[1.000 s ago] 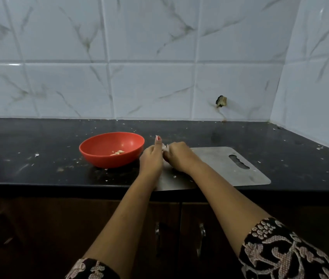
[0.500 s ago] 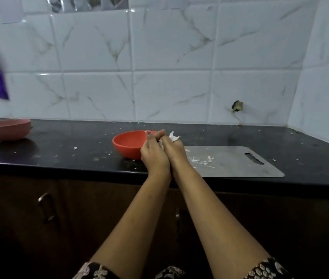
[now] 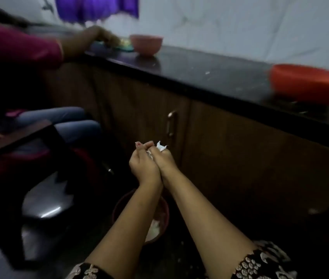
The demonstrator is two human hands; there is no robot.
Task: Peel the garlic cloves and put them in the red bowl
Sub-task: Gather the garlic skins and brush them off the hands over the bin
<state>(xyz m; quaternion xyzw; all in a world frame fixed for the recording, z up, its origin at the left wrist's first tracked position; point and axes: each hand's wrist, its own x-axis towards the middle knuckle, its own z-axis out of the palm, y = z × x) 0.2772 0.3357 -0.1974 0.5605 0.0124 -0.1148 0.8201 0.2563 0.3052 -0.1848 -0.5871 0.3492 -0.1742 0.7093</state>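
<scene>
Below the black counter (image 3: 199, 67), the left hand (image 3: 142, 166) and right hand (image 3: 164, 161) press together, fingers curled around a wad of white garlic skins (image 3: 160, 147), directly above a dark bin (image 3: 166, 210) on the floor. This looks like clearing peel, not peeling. The red bowl (image 3: 308, 85) sits on the counter, far right; any cloves inside are hidden. Next, probably, both hands need to open over the bin.
</scene>
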